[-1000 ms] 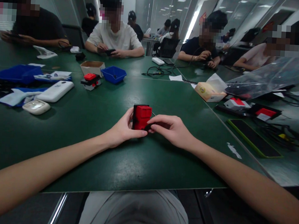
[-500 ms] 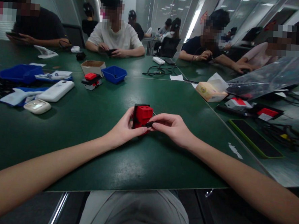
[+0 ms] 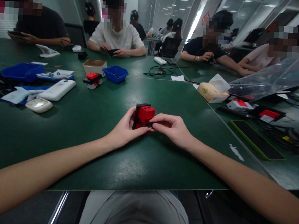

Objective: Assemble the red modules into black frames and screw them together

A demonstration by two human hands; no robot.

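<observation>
Turned slightly since before, the red-and-black block [image 3: 145, 114] is gripped by both hands [image 3: 124, 129], fingers curled.

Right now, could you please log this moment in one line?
left hand: holding red-black part | right hand: pinching small black piece

From my remote seat I saw a blue tray [image 3: 115, 74] just beside an open cardboard box [image 3: 94, 68].

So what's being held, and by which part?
The left hand grips a red block by its black side; the right hand pinches a thin black piece by one end.
</observation>
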